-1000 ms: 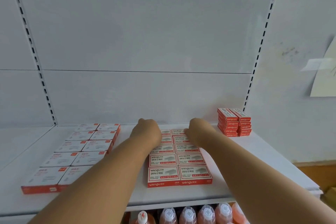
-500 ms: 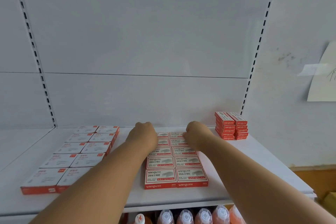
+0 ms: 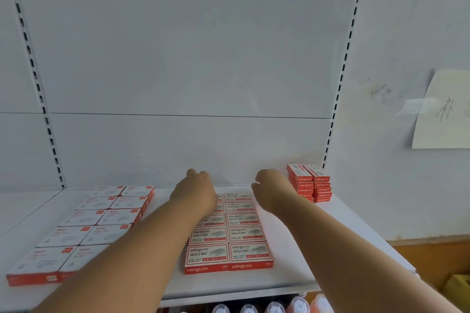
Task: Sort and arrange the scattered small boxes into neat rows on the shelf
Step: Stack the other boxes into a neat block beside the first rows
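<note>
Both arms are out over the white shelf (image 3: 300, 279), reaching to the back of the middle block of small boxes (image 3: 230, 244). That block lies flat, 2 cols wide, 5 rows visible front to back, red-and-white lids w/ "wengu" and "24/6" print, edges lined up tight.

Left hand (image 3: 194, 193) sits over the rear of the block's left col, knuckles up, fingers curled down toward the back wall. Fingertips are hidden behind the hand, so can't tell if it grips a box or just rests there. Right hand (image 3: 272, 190) is at the rear right corner of the block, fingers also curled fwd and down; its grip can't be read either, since nothing shows between fingers and thumb from this angle.

To the left, well apart from the middle block, a second group of flat boxes (image 3: 96, 221) runs in 2 cols from the shelf's front edge to near the back wall, white tops, red sides. Left forearm crosses in front of its near-right corner.

At the back right, just beside the right hand, a stack of red boxes (image 3: 309, 183) stands 2 wide and several high, against the wall by the slotted upright (image 3: 340, 79).

Below the shelf edge, bottle tops (image 3: 274, 307) peek out in a row. A paper sheet (image 3: 445, 112) is taped to the wall at right.
</note>
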Available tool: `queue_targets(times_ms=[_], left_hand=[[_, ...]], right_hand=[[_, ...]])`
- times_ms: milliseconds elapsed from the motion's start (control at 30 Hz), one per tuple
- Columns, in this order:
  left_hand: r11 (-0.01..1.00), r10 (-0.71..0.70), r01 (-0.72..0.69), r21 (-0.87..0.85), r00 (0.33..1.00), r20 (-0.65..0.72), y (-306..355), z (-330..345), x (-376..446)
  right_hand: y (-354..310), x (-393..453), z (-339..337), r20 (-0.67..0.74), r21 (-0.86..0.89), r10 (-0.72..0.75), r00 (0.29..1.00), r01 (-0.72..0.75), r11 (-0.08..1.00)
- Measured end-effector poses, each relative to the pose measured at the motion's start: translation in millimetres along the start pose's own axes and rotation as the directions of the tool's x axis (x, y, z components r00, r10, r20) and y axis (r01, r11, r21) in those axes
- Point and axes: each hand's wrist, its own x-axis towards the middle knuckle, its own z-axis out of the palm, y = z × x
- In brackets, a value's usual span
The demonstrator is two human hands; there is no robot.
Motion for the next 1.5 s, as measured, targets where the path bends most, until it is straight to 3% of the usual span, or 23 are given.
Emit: queue_targets(times_ms=[133,267,433,667,767,867,1067,1200,1367,1500], left_hand=[[0.986,0.148,-0.151,-0.069,0.988,-0.045,40,-11,3],[0.954,0.238,-0.237,-0.182,0.971,-0.012,94,-9,6],[0.947,0.182,-0.164,-0.277,0.982,0.042,157,3,11],[0.988,-0.034,0.055,-0.147,0.990,0.138,198,22,21],[0.943,-0.127,0.152,-0.296,0.987,0.101,195,20,15],[0.810,-0.164,0.167,-0.563,0.985,0.057,190,16,1],[0.694,-0.209,0.004,-0.720,0.958,-0.196,164,-7,-34],[0.569,-0.244,-0.045,-0.821,0.944,-0.221,132,-23,-61],[0.645,-0.210,-0.003,-0.764,0.961,-0.181,66,-35,-90],[0.769,-0.131,0.071,-0.636,0.990,-0.048,8,-46,-114]], right_hand=[[26,2,-36,-0.185,-0.039,-0.075,0.980,0.069,0.997],[68,7,-65,-0.295,0.016,-0.034,0.955,0.041,0.999],[112,14,-73,-0.170,-0.004,0.060,0.984,-0.061,0.998],[143,27,-77,0.003,0.047,0.033,0.999,-0.033,0.998],[148,32,-81,0.018,0.152,0.009,1.000,-0.011,0.988],[146,30,-84,0.025,0.344,-0.052,0.998,0.040,0.938],[120,8,-87,-0.004,0.743,-0.092,0.996,0.065,0.666],[95,-15,-84,-0.022,0.861,-0.114,0.993,0.077,0.503],[59,-47,-59,0.021,0.858,-0.153,0.988,0.060,0.510],[31,-82,-40,0.131,0.749,-0.143,0.981,-0.004,0.663]])
